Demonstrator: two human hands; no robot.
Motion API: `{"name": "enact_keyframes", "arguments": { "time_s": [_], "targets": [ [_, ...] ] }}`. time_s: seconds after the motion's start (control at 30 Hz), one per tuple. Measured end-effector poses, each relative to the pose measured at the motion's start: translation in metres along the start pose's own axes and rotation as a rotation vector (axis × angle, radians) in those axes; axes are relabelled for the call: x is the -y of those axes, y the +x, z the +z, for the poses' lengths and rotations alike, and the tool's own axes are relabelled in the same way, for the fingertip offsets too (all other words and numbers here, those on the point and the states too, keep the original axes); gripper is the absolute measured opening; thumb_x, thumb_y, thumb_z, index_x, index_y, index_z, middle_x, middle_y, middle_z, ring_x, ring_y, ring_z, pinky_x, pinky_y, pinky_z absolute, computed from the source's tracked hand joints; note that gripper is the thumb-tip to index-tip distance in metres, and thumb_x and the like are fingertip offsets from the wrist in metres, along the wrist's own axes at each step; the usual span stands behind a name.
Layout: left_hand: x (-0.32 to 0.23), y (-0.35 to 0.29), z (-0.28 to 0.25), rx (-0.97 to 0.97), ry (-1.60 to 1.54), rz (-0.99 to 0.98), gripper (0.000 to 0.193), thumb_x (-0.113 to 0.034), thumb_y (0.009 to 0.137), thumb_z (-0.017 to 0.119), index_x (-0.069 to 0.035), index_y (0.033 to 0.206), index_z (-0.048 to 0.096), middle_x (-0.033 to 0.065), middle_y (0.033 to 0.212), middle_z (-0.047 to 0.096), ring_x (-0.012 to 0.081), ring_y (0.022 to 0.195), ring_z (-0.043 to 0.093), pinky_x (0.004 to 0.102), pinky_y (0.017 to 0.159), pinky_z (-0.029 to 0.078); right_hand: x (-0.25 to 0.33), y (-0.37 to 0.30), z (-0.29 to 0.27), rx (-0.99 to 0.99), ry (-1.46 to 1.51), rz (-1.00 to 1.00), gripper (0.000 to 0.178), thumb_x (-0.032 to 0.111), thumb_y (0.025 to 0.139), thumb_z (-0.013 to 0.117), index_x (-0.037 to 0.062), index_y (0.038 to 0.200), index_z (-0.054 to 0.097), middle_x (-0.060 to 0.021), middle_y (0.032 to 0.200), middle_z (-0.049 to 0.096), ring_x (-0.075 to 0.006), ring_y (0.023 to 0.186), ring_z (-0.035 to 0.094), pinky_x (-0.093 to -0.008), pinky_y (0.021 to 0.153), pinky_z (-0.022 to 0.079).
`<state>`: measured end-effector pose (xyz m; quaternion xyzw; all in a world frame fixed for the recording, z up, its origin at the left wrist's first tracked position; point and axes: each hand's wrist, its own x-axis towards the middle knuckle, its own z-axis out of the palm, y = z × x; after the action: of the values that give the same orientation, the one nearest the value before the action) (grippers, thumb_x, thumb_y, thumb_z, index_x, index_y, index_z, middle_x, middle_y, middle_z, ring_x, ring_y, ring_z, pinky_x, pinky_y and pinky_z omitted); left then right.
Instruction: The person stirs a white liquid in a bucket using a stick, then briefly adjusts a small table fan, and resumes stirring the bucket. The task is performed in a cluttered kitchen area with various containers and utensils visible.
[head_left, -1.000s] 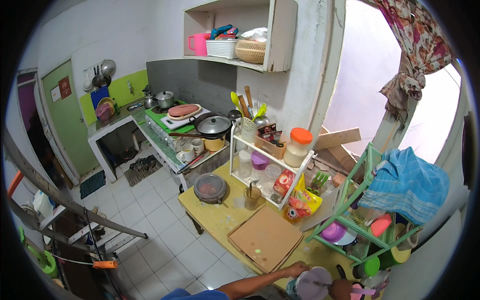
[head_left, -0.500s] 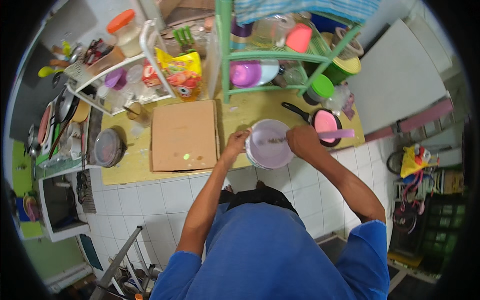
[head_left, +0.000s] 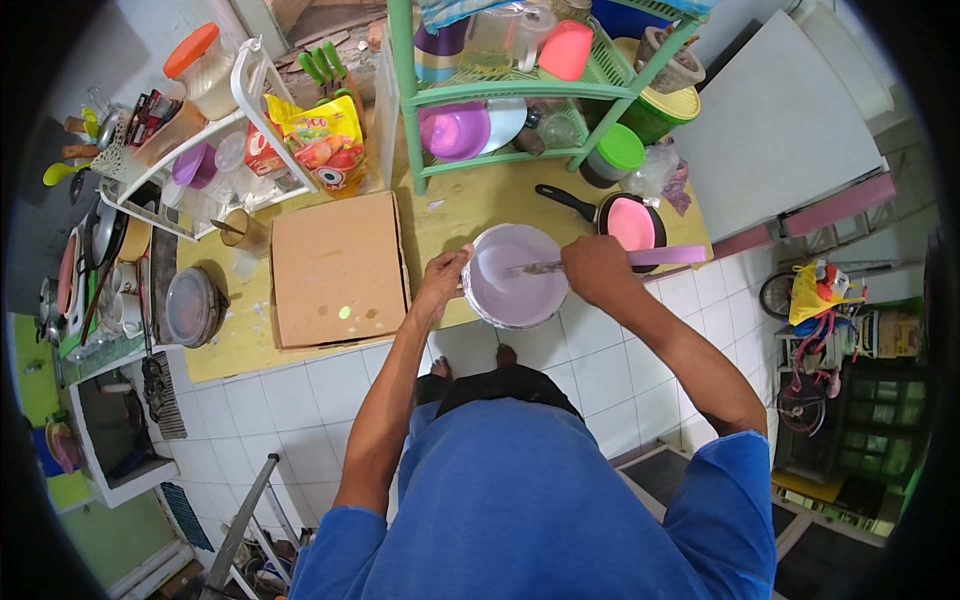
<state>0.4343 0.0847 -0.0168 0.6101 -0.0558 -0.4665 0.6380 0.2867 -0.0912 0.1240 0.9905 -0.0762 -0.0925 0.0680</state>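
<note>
At the front edge of the yellow table, a white bucket [head_left: 515, 305] with a pale lilac inside is tilted so that I look into it. My left hand [head_left: 443, 272] is closed on the left side of its rim. Over the right rim, my right hand [head_left: 597, 268] is closed round a long utensil with a pink handle [head_left: 668, 256]. Its narrow greyish end reaches into the bucket; its exact kind I cannot make out. Just beyond my right hand, a pink bowl [head_left: 631, 222] sits in a black frying pan [head_left: 568, 202].
A flat cardboard box [head_left: 335, 270] lies left of the bucket on the table [head_left: 470, 200]. Behind stands a green shelf rack [head_left: 490, 93] with cups and bowls. Farther left are a white rack [head_left: 245, 85], a yellow packet [head_left: 325, 140] and a lidded round container [head_left: 195, 305].
The utensil's end has shifted inside the bucket and shows more sharply now. My view has shifted slightly; both hands keep their holds.
</note>
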Motion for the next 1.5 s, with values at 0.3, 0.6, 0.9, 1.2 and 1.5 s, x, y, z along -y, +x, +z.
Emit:
{"name": "enact_keyframes", "arguments": {
  "time_s": [0.3, 0.6, 0.9, 1.2, 1.5],
  "targets": [
    [-0.002, 0.001, -0.002, -0.002, -0.002, -0.049, 0.031, -0.04, 0.087, 0.062, -0.01, 0.08, 0.059, -0.0014, 0.075, 0.056, 0.0086, 0.065, 0.055, 0.0295, 0.061, 0.05, 0.008, -0.012, 0.007, -0.005, 0.07, -0.1, 0.015, 0.012, 0.076, 0.053, 0.0066, 0.071, 0.066, -0.0135, 0.065, 0.063, -0.0268, 0.06, 0.064, -0.0387, 0.054, 0.049],
    [-0.009, -0.003, -0.001, 0.003, -0.031, -0.086, 0.03, -0.039, 0.087, 0.062, -0.009, 0.084, 0.062, -0.0017, 0.078, 0.058, 0.0079, 0.065, 0.055, 0.0259, 0.061, 0.049, -0.012, -0.019, 0.002, -0.012, -0.026, -0.025, 0.014, 0.013, 0.076, 0.053, 0.0074, 0.069, 0.064, -0.0124, 0.067, 0.063, -0.0263, 0.063, 0.064, -0.0378, 0.055, 0.048],
    [-0.02, -0.002, 0.003, -0.043, -0.087, -0.077, 0.023, -0.033, 0.087, 0.062, -0.011, 0.081, 0.061, -0.0047, 0.068, 0.058, 0.0043, 0.054, 0.048, 0.0198, 0.046, 0.034, -0.003, -0.006, 0.003, -0.134, 0.097, 0.024, 0.014, 0.013, 0.075, 0.053, 0.0068, 0.068, 0.065, -0.013, 0.065, 0.061, -0.0271, 0.063, 0.063, -0.0375, 0.056, 0.048],
    [-0.031, -0.004, 0.011, -0.096, 0.006, 0.008, 0.027, -0.036, 0.084, 0.066, -0.014, 0.071, 0.057, -0.0072, 0.062, 0.05, 0.0027, 0.054, 0.042, 0.0205, 0.049, 0.034, 0.005, -0.043, 0.006, -0.022, 0.124, 0.019, 0.015, 0.013, 0.077, 0.053, 0.0051, 0.07, 0.065, -0.0135, 0.064, 0.061, -0.0286, 0.061, 0.063, -0.0389, 0.057, 0.048],
    [-0.03, -0.021, 0.02, -0.056, 0.062, 0.087, 0.026, -0.03, 0.086, 0.066, -0.011, 0.07, 0.058, -0.0068, 0.058, 0.048, 0.0024, 0.049, 0.037, 0.0197, 0.044, 0.031, -0.008, -0.037, 0.013, -0.075, 0.185, 0.137, 0.015, 0.013, 0.076, 0.053, 0.0042, 0.073, 0.065, -0.0155, 0.067, 0.063, -0.03, 0.063, 0.063, -0.0406, 0.057, 0.049]
  ]
}}
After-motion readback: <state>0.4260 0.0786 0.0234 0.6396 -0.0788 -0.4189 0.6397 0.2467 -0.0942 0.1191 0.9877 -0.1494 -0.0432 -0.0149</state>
